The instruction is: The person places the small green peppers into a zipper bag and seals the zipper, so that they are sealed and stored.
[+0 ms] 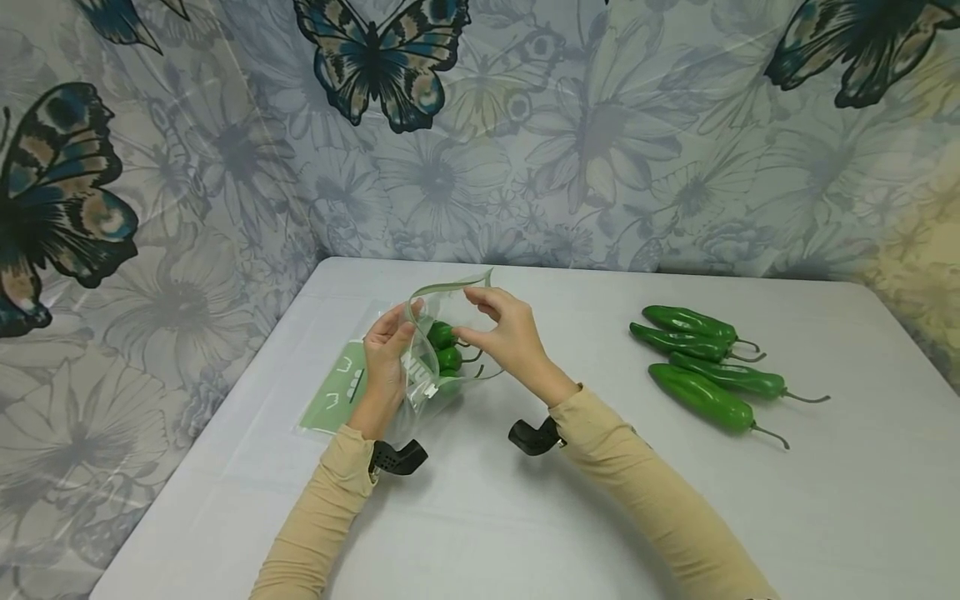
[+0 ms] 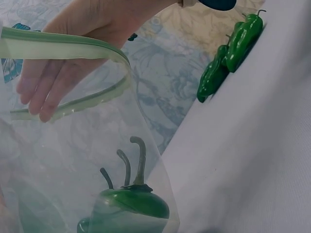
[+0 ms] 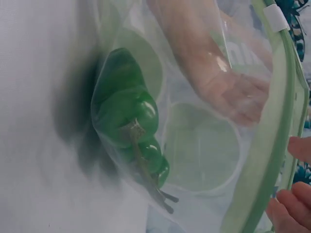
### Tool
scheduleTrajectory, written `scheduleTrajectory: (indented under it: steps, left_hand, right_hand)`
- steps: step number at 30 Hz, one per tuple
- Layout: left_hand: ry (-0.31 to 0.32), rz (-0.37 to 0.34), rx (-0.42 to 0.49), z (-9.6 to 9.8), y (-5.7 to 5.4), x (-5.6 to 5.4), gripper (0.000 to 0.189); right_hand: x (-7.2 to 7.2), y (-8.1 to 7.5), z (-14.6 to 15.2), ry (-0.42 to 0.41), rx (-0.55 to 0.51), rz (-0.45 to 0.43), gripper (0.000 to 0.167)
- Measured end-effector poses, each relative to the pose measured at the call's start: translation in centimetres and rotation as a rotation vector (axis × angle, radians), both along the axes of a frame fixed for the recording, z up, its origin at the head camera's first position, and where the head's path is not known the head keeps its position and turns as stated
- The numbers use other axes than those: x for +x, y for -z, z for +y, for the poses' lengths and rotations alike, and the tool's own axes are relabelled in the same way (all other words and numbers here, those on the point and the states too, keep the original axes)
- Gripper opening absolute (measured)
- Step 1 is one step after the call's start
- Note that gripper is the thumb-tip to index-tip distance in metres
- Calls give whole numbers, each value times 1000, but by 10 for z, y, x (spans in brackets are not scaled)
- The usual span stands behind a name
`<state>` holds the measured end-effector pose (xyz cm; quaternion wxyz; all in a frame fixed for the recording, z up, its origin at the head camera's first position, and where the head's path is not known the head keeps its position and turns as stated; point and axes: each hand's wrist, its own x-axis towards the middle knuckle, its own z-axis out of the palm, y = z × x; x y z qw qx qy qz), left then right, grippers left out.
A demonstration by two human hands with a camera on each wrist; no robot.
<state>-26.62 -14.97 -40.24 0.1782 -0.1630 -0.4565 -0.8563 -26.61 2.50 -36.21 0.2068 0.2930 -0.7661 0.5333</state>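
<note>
Left of centre, my left hand pinched the bag, likely to keep it gaping around the peppers, my right hand spread at its mouth.

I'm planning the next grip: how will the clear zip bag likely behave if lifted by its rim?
The bag is probably floppy, being see-through and creased. It may sag low, where the green peppers sit. The green zip strip looks slightly stiffer, holding a smooth curve.
</note>
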Motion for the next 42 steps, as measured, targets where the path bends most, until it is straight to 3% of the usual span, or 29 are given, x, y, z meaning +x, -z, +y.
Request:
scheduleTrajectory:
  steps: [5, 10, 17, 25, 35, 42]
  left_hand:
    - [-6, -9, 18, 1, 0, 0, 29]
    - [-4, 2, 22, 1, 0, 0, 27]
    - [-15, 4, 13, 0, -2, 0, 26]
    - [-13, 4, -10, 0, -2, 0, 27]
    - [-8, 17, -27, 1, 0, -2, 25]
    - [-14, 6, -27, -1, 0, -1, 26]
  right_hand:
    - [5, -2, 8, -39, -43, -38, 46]
    - [27, -24, 17, -70, -72, -131, 43]
    - [25, -10, 35, -105, -121, -181, 45]
    - [48, -33, 52, -62, -105, -209, 44]
    - [40, -14, 97, -6, -123, -164, 46]
    - [40, -19, 121, 40, -157, -120, 45]
